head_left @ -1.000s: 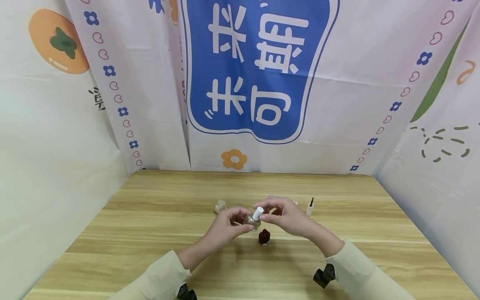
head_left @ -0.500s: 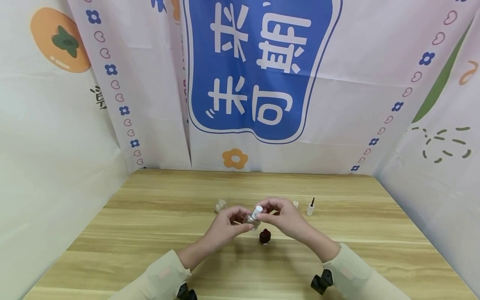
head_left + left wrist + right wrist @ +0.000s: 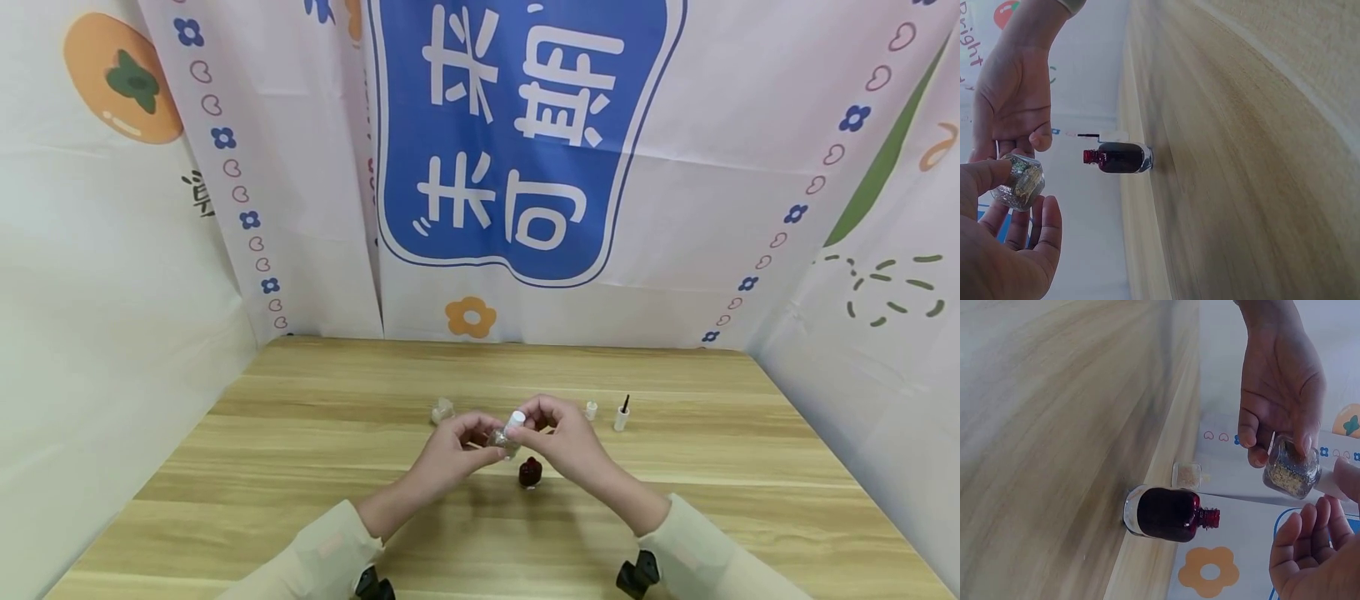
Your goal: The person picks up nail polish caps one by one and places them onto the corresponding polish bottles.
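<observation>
My left hand [image 3: 450,457] holds a clear nail polish bottle [image 3: 1022,182] with gold and silver glitter inside, raised above the table and tilted. The thumb and fingers press its sides. At its top, my right hand [image 3: 567,437] pinches the white cap [image 3: 516,420], which sits at the bottle's neck. Below the hands stands a dark red nail polish bottle [image 3: 1169,514], upright on the table, its threaded neck uncapped. In the left wrist view this red bottle [image 3: 1121,157] shows beside the glitter bottle, apart from both hands.
Behind the left hand, another clear bottle [image 3: 442,410] stands on the wooden table [image 3: 337,375]. To the right are a white cap with its dark brush pointing up [image 3: 622,418] and a small white object [image 3: 591,410]. Printed cloth walls [image 3: 675,275] enclose the back and sides.
My right wrist and forearm have swung left while the fingers stay at the white cap. The small white object behind that hand has come into view. The left hand keeps its hold.
</observation>
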A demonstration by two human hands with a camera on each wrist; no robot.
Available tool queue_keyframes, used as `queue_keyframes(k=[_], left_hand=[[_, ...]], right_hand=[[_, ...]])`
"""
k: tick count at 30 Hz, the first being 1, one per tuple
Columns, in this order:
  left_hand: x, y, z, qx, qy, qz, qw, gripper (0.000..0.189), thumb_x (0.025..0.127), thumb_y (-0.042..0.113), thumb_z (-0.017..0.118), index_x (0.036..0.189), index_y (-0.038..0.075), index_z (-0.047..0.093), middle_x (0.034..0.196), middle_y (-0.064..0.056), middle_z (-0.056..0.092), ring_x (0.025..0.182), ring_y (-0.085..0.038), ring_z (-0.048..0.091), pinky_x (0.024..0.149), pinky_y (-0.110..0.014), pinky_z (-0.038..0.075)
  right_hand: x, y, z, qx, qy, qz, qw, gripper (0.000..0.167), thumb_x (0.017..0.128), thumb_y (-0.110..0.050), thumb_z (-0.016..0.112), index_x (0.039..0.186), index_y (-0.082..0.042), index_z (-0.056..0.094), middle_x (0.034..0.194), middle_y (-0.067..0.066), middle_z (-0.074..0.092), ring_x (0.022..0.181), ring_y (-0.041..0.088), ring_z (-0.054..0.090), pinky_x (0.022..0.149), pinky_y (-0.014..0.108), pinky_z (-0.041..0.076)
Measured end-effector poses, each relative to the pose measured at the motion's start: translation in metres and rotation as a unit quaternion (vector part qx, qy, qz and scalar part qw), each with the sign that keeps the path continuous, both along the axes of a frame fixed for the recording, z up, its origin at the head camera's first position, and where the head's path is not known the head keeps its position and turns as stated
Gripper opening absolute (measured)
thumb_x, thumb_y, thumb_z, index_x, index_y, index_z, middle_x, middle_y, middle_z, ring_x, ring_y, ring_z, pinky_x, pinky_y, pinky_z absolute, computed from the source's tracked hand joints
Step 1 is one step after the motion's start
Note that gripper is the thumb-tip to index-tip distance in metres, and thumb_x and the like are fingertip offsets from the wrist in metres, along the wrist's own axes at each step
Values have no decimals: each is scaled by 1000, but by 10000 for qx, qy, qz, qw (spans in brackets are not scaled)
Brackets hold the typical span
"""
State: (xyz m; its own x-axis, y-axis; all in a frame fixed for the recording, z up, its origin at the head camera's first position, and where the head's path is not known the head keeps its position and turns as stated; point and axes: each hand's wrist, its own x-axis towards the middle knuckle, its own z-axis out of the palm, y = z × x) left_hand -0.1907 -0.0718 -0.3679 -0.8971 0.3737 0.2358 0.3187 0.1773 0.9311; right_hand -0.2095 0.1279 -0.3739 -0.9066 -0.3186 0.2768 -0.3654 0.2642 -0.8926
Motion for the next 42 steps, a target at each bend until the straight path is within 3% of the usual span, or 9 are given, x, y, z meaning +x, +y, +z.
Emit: queue_keyframes(k=[5, 10, 18, 23, 31, 42], left_hand=[[2, 0, 3, -59, 1, 18, 10000, 21, 85, -1, 71, 106, -1, 66, 94, -11, 66, 85, -24, 59, 68, -24, 49], [1, 0, 3, -116, 15, 14, 9999, 22, 85, -1, 70, 107, -2, 66, 93, -10, 66, 84, -25, 59, 69, -25, 49], [-16, -1, -23, -110, 24, 17, 9999, 27, 85, 5, 73, 112, 2, 66, 95, -5, 67, 85, -21, 59, 68, -25, 51], [-17, -1, -27, -8, 30, -84, 10000, 28, 84, 7, 75, 110, 3, 67, 95, -6, 67, 84, -21, 60, 69, -26, 52], [-17, 0, -26, -1, 39, -105, 9999, 29, 84, 7, 75, 111, 2, 67, 96, -7, 67, 84, -22, 60, 69, -25, 52], [-15, -1, -26, 65, 47, -145, 9999, 28, 85, 7, 74, 111, 2, 66, 97, -8, 67, 85, -22, 59, 70, -25, 51]], right_hand=[[1, 0, 0, 100, -4, -12, 9999, 20, 86, -22, 75, 94, -7, 65, 80, 4, 60, 75, 20, 55, 61, 26, 46], [-1, 6, 5, 260, -75, 337, 9991, 24, 87, -22, 74, 104, -7, 64, 89, 5, 61, 83, 22, 56, 66, 28, 50], [-8, 16, 16, 500, 55, 1132, 9923, 32, 92, -15, 68, 121, -3, 63, 98, 8, 62, 91, 24, 56, 73, 30, 52], [-9, 18, 18, 594, -62, 1390, 9885, 30, 95, -14, 64, 122, -3, 64, 104, 7, 62, 91, 24, 57, 73, 31, 52], [-8, 17, 18, 590, -30, 1225, 9907, 23, 94, -16, 66, 115, -8, 69, 112, 3, 64, 92, 23, 61, 75, 32, 53], [-8, 10, 9, 475, 198, 586, 9970, 17, 88, -20, 73, 100, -8, 72, 93, 1, 65, 85, 19, 59, 71, 30, 53]])
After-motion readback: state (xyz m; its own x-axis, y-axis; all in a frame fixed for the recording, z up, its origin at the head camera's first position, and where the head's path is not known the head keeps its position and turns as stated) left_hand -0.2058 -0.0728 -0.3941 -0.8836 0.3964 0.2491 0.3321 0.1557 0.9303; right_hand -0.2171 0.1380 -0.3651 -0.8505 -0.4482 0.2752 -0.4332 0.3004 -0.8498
